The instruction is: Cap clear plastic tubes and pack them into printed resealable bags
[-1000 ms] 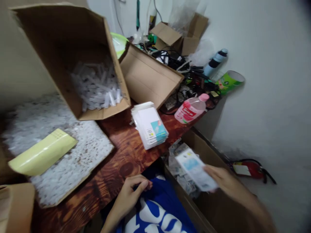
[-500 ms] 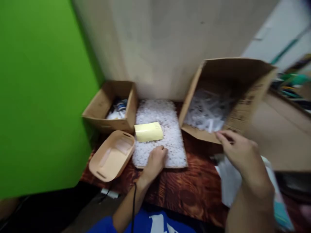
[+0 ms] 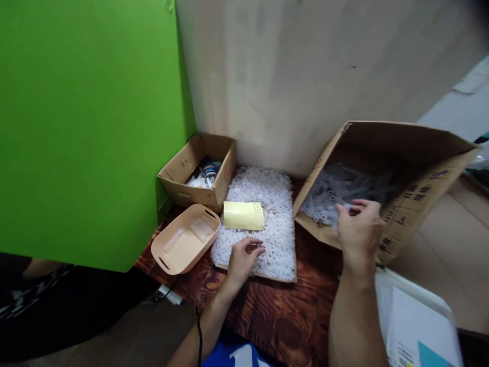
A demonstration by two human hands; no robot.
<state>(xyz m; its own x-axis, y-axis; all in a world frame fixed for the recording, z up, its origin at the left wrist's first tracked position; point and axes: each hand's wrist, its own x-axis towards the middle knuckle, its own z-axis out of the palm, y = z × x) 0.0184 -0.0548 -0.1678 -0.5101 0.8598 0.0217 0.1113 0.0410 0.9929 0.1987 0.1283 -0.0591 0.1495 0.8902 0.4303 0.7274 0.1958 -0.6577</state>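
My right hand [image 3: 359,227] is at the mouth of a tilted cardboard box [image 3: 416,204], its thumb and fingers pinched around a whitish plastic tube [image 3: 347,206] that is mostly hidden. Many translucent plastic tubes [image 3: 324,199] lie loose in that box. My left hand [image 3: 243,259] hovers low over a flat board heaped with small clear-white plastic pieces [image 3: 277,224]. Its thumb and forefinger are curled towards each other; anything between them is too small to make out. Just beyond it, a yellow sticker sheet [image 3: 243,216] rests on the pieces.
Left of the board stands a peach plastic basket [image 3: 160,250] holding clear flat items. Behind it, a smaller cardboard box [image 3: 183,192] contains a bottle and white items. A green panel [image 3: 87,127] rises at left. White packets [image 3: 420,321] lie at lower right on the wood-patterned table [image 3: 282,316].
My right hand has moved from the box's front edge further into its mouth, over the tubes. My left hand's fingers have lifted and loosened from a closed curl. The view has turned right.
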